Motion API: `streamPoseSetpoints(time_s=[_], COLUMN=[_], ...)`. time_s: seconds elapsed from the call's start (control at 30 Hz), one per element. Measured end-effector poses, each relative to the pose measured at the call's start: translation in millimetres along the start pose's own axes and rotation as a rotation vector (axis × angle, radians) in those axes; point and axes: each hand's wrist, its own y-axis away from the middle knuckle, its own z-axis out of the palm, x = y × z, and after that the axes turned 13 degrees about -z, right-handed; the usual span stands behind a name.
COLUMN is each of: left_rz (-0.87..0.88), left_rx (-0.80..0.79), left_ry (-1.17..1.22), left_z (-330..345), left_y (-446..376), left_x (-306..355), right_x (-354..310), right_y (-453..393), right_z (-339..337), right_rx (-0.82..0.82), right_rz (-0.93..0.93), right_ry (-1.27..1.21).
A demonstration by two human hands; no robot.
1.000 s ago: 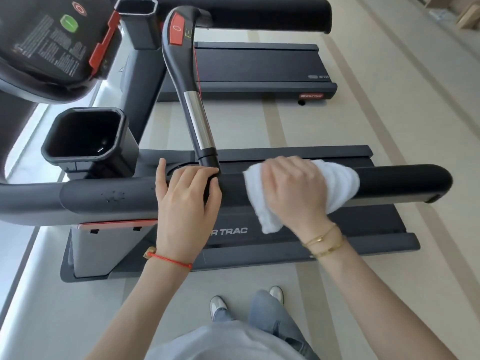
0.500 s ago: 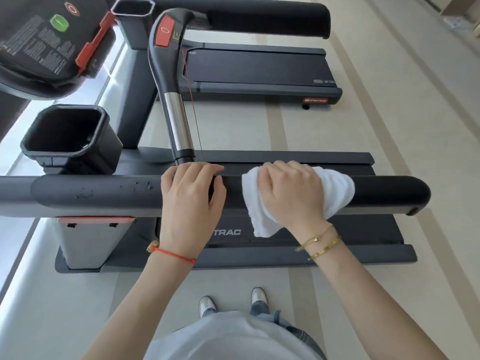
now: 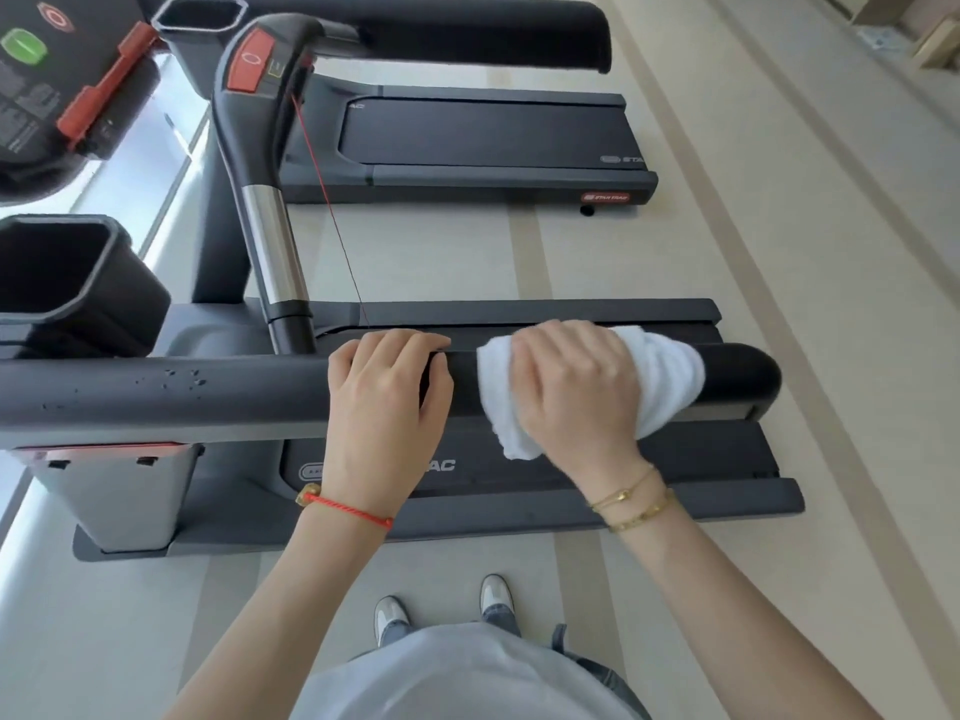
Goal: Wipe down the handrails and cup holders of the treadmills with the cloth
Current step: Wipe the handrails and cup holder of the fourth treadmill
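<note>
White cloth (image 3: 670, 376) wrapped over the near black handrail (image 3: 208, 392), close to its rounded right end. Right hand (image 3: 571, 387) sits on top of the cloth, fingers (image 3: 540, 345) curled over the far side of the rail, clamped on the cloth; a fold of cloth hangs down below the rail under the palm. Left hand (image 3: 384, 397) is just beside it on the bare rail, fingers together and curled over the top, gripping the rail, thumb on the near side. Small gap of bare rail between the two hands. Red cord bracelet (image 3: 348, 509) on left wrist, gold bracelets (image 3: 631, 504) on right wrist. Some small specks on the rail further left. Cup holder (image 3: 67, 283), black, open top, sits behind the rail at far left. A grip bar with a chrome section (image 3: 270, 246) and a red button (image 3: 250, 62) rises behind the left hand. Treadmill deck (image 3: 519, 491) below the rail; second treadmill (image 3: 483, 132) beyond, on the beige striped floor (image 3: 779, 252). Person's shoes (image 3: 389, 615) and grey shirt (image 3: 457, 678) at bottom.
</note>
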Motion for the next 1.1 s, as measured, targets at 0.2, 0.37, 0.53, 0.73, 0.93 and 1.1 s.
streamPoseSetpoints(time_s=[0.2, 0.37, 0.53, 0.73, 0.93, 1.1], left_rz=[0.031, 0.035, 0.018, 0.009, -0.01, -0.066], left_rx=[-0.024, -0.046, -0.052, -0.042, 0.009, 0.056], left_ry=[0.011, 0.009, -0.003, -0.004, 0.002, 0.023], left_z=[13.6, 23.2, 29.1, 30.5, 24.0, 6.4], left_y=[4.2, 8.1, 10.4, 11.9, 12.6, 10.3], left_x=[24.7, 44.1, 54.9, 54.6, 47.0, 20.8], right_x=[40.5, 95.8, 125.7, 121.2, 59.4, 21.4], right_y=[29.0, 53.7, 54.2, 37.5, 11.5, 0.3], right_z=[-8.8, -25.5, -38.7, -46.6, -19.6, -3.0], right_rx=[0.023, 0.113, 0.011, -0.196, -0.23, -0.135], right_rz=[-0.195, 0.061, 0.377, 0.026, -0.183, -0.278], right_ry=[0.039, 0.116, -0.1, 0.007, 0.002, -0.012])
